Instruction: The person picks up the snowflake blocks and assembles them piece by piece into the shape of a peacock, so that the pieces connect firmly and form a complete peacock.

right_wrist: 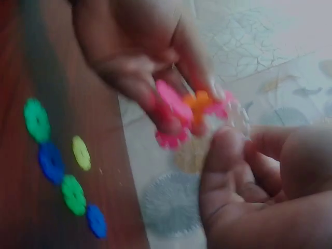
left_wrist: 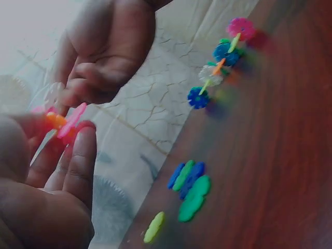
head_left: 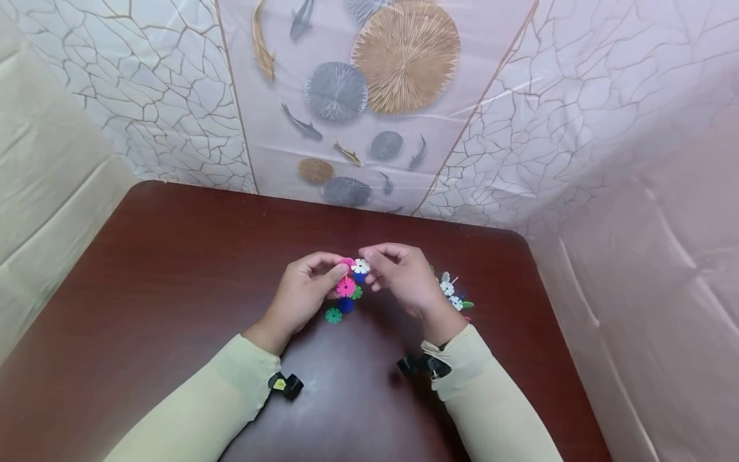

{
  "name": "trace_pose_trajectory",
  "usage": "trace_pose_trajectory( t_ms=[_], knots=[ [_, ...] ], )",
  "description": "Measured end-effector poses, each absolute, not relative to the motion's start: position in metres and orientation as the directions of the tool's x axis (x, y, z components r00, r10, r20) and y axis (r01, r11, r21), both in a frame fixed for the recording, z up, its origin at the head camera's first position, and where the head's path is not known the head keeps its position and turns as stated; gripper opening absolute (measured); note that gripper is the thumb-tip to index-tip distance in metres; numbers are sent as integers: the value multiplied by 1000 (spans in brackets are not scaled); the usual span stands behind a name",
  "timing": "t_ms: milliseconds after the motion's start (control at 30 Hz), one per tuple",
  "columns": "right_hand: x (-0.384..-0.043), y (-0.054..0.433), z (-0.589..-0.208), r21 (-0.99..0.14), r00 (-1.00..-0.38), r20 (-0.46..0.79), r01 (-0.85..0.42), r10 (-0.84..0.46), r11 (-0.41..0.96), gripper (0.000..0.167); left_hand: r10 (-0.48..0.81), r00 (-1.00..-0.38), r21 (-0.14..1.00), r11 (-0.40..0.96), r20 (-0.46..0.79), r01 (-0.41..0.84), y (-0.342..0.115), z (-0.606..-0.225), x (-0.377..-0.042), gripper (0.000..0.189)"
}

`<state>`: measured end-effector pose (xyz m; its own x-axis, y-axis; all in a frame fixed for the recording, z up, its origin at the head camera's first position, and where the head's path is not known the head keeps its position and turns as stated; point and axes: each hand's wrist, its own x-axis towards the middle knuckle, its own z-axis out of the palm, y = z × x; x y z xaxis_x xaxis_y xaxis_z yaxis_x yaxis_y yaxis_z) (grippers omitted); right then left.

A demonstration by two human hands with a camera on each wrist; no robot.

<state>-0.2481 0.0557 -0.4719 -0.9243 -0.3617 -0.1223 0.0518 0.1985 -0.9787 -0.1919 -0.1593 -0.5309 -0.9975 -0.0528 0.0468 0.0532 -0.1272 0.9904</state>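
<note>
In the head view my left hand (head_left: 303, 295) pinches a small chain of slotted plastic flower discs, among them a pink disc (head_left: 346, 287). The right wrist view shows an orange disc (right_wrist: 197, 106) between pink ones in that chain. A white slotted disc (head_left: 360, 266) sits between finger and thumb of my right hand (head_left: 404, 279), up against the chain's pink end (right_wrist: 224, 106). Whether the white disc is slotted in cannot be told, since fingertips hide the contact. Both hands are raised over the table.
Several loose discs, such as a green one (right_wrist: 37, 120) and a blue one (right_wrist: 52, 163), lie in a row on the dark table (head_left: 173, 276), with a yellow disc (right_wrist: 81, 153) beside them. Another joined disc assembly (left_wrist: 211, 75) lies to the right. A patterned wall covering stands behind.
</note>
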Motion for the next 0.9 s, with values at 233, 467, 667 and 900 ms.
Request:
trace_pose_trajectory(
  t_ms=[233, 467, 667, 900],
  knots=[
    [-247, 56, -496, -573, -850, -105, -373, -517, 730, 27, -146, -989, 949, -311, 15, 60, -168, -530, -199, 19],
    [-248, 43, -515, -349, -765, -120, -565, -633, 748, 29, -110, -993, 927, -376, -43, 1, -173, -536, -198, 17],
    [-249, 41, -517, -386, -780, -132, -527, -611, 757, 18, -111, -992, 913, -409, -56, -5, -176, -537, -195, 12],
    [-251, 58, -507, -624, -817, -177, -338, -549, 704, 5, -84, -996, 923, -384, -3, 30, -171, -533, -198, 14]
  ],
)
